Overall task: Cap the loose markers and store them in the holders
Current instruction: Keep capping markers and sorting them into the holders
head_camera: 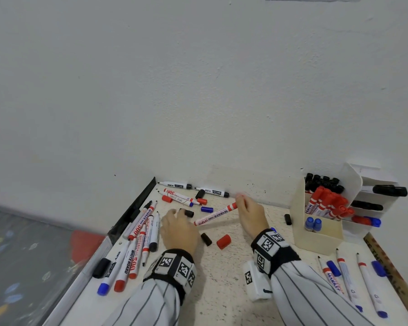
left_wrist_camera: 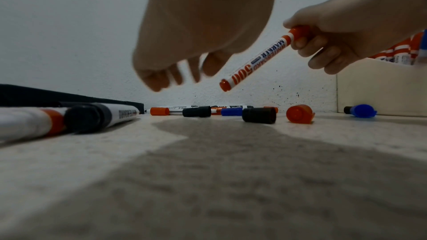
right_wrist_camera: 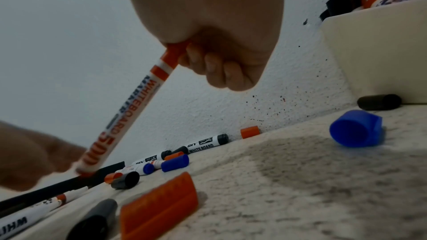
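My right hand [head_camera: 250,212] grips a red whiteboard marker [head_camera: 216,215] by its red cap end, fingers curled round it [right_wrist_camera: 208,61]. The marker slants down to the left, its tail just above the table [left_wrist_camera: 225,85]. My left hand [head_camera: 177,229] hovers over the table with fingers hanging straight and holding nothing [left_wrist_camera: 184,43]; a black cap [head_camera: 187,212] lies at its fingertips. A red cap [head_camera: 223,241], another black cap [head_camera: 206,239] and a blue cap [head_camera: 207,209] lie loose between my hands. The cream holder [head_camera: 316,236] at right contains black, red and blue markers.
A white tiered holder [head_camera: 372,208] stands behind the cream one. Several loose markers [head_camera: 137,243] lie at the left by the table's black edge strip [head_camera: 137,208], more against the wall [head_camera: 174,185] and at the right front [head_camera: 349,278]. A wooden ruler [head_camera: 391,267] lines the right edge.
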